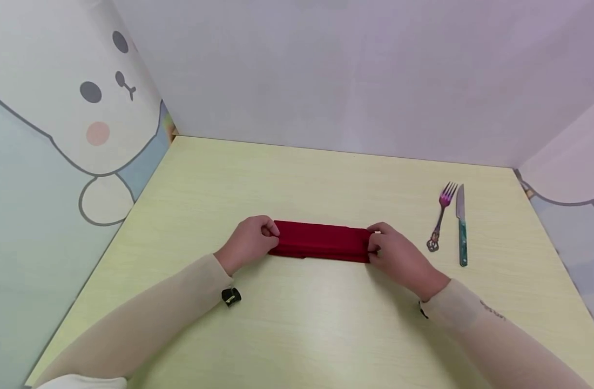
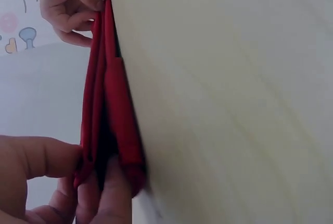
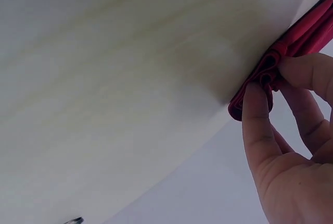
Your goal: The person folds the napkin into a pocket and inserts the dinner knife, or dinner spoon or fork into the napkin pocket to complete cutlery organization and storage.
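A dark red cloth (image 1: 321, 240), folded into a long narrow strip of several layers, lies across the middle of the table. At its left end my left hand (image 1: 250, 240) pinches the upper layers between thumb and fingers, and the left wrist view shows a gap between these layers and the lower fold (image 2: 120, 114). My right hand (image 1: 399, 256) pinches the other end. In the right wrist view, rolled layers of the cloth (image 3: 268, 67) show between the right thumb and fingers.
To the right of the cloth lie a fork (image 1: 440, 216) with a decorated handle and a knife (image 1: 461, 227) with a green handle, side by side. The pale wooden table (image 1: 297, 324) meets a plain wall (image 1: 326, 75) at the back. Cartoon-printed panels stand left and right.
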### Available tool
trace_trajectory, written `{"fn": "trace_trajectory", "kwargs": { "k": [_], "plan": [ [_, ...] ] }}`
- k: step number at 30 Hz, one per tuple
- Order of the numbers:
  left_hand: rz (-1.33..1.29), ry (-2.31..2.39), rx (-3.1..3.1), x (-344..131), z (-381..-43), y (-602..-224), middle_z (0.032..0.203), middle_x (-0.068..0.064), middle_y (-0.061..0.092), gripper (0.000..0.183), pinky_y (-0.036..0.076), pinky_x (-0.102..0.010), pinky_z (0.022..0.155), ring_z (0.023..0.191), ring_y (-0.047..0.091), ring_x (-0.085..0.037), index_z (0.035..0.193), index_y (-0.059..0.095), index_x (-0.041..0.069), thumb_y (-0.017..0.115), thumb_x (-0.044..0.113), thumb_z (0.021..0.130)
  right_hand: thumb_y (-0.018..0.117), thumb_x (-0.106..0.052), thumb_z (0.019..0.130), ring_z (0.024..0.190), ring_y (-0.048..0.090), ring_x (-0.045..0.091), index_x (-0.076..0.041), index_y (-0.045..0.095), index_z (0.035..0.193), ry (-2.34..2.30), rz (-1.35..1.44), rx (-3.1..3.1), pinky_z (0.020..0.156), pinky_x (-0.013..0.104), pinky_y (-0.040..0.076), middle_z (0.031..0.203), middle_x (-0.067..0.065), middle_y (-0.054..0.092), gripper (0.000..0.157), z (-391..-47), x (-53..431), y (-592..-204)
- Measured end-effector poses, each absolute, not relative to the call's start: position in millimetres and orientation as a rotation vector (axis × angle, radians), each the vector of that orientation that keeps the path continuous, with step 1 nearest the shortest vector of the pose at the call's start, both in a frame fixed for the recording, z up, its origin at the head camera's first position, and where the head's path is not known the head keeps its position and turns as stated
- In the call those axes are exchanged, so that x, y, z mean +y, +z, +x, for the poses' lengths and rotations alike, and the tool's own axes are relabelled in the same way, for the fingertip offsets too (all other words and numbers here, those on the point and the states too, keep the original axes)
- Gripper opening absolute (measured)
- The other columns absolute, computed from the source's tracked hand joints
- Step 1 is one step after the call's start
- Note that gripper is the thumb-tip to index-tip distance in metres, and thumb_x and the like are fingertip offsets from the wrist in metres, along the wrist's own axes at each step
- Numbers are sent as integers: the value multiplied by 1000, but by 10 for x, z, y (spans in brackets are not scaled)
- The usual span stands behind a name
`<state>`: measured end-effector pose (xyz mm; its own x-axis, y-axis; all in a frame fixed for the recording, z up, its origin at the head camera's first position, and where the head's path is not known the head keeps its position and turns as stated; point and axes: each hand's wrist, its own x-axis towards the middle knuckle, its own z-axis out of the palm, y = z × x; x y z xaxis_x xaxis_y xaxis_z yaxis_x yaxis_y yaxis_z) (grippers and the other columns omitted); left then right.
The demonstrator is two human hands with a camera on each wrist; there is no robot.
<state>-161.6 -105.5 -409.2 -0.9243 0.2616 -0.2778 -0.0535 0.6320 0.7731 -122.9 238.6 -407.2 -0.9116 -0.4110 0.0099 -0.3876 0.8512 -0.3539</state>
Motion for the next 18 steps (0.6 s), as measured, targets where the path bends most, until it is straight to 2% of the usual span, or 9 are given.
{"fn": "trace_trajectory", "kwargs": {
  "k": [2, 5, 10, 12, 14, 16, 18],
  "plan": [
    [160, 1200, 2490, -1065, -1618, -4109, 91, -6, 63, 7, 49, -35, 74, 84, 57, -22, 100, 67, 10, 65, 7, 94, 75, 4, 86, 104, 68, 31, -18, 64, 72, -514, -656, 2969, 80, 37, 57, 125, 19, 61, 28, -1221, 2373, -4086],
    [154, 1170, 2501, -1070, -1635, -4137, 91, -5, 64, 8, 49, -35, 75, 85, 57, -22, 100, 68, 10, 64, 7, 95, 75, 2, 86, 107, 66, 32, -16, 63, 73, -419, -701, 3001, 84, 38, 57, 126, 20, 62, 26, -1207, 2346, -4099],
    [204, 1058, 2526, -1044, -1653, -4149, 93, -4, 64, 10, 50, -35, 78, 87, 57, -22, 101, 71, 9, 65, 5, 94, 82, -12, 84, 124, 53, 37, -12, 60, 80, -186, -733, 3068, 99, 51, 48, 134, 18, 60, 23, -1187, 2295, -4078],
    [228, 1018, 2537, -1029, -1654, -4144, 97, -4, 63, 11, 50, -35, 79, 89, 56, -22, 101, 72, 9, 65, 3, 93, 84, -16, 83, 134, 46, 40, -8, 62, 93, -142, -756, 3054, 105, 55, 43, 143, 20, 54, 25, -1192, 2248, -4063],
    [247, 980, 2552, -1014, -1653, -4134, 103, -6, 62, 12, 50, -36, 81, 92, 56, -23, 100, 71, 8, 65, 2, 93, 82, -15, 83, 142, 39, 43, -3, 63, 114, -133, -834, 3003, 112, 58, 37, 152, 22, 46, 38, -1203, 2183, -4052],
    [257, 943, 2573, -999, -1656, -4124, 110, -8, 60, 12, 51, -37, 84, 96, 56, -24, 100, 71, 8, 64, 2, 93, 78, -12, 87, 148, 31, 44, -1, 56, 139, -119, -928, 2926, 117, 59, 30, 160, 20, 37, 57, -1212, 2113, -4052],
    [268, 901, 2592, -984, -1663, -4115, 115, -9, 58, 12, 51, -38, 86, 100, 55, -25, 101, 69, 8, 63, 2, 93, 71, -8, 91, 151, 25, 44, -5, 47, 153, -90, -1001, 2848, 119, 59, 27, 165, 17, 30, 67, -1209, 2057, -4067]
  ]
}}
